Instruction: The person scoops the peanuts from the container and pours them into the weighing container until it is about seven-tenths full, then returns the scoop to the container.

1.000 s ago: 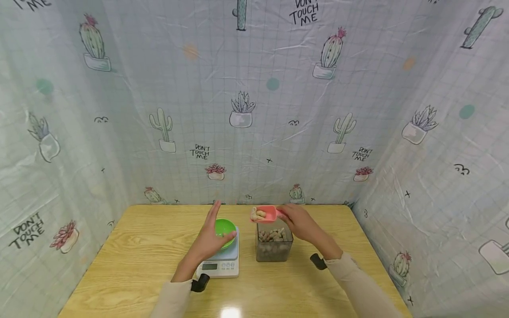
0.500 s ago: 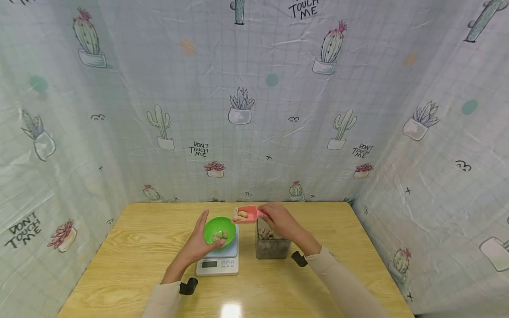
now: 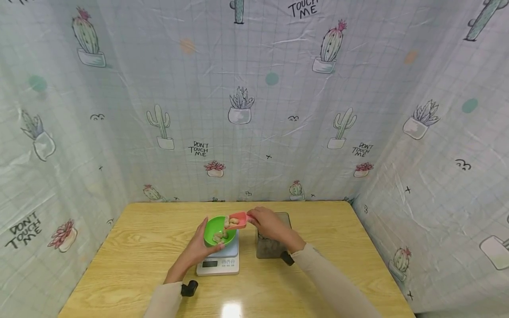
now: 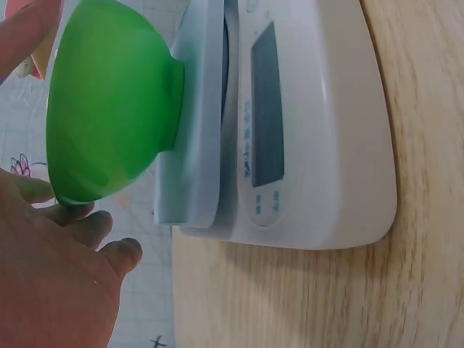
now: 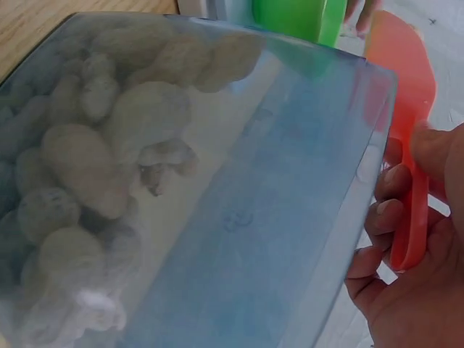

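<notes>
A green bowl (image 3: 209, 230) with several peanuts (image 3: 218, 237) in it is at the scale's platform. My left hand (image 3: 197, 246) holds its rim, thumb at the near side and fingers round the left. In the left wrist view the bowl's foot (image 4: 171, 105) appears to meet the platform. My right hand (image 3: 272, 225) grips a pink scoop (image 3: 241, 219) by its handle, as the right wrist view shows. Peanuts (image 3: 233, 221) lie at the scoop's mouth, which reaches over the bowl's right rim. The scoop tilts toward the bowl.
A white kitchen scale (image 3: 218, 270) with a display stands under the bowl. Right of it a clear grey box (image 3: 272, 251) holds more peanuts (image 5: 83, 167), partly covered by my right forearm. The wooden table (image 3: 151, 238) ends at a printed curtain (image 3: 254, 176).
My right hand has carried the scoop leftward from above the box to the bowl's rim. My left hand has taken hold of the bowl, which now leans more toward the scoop.
</notes>
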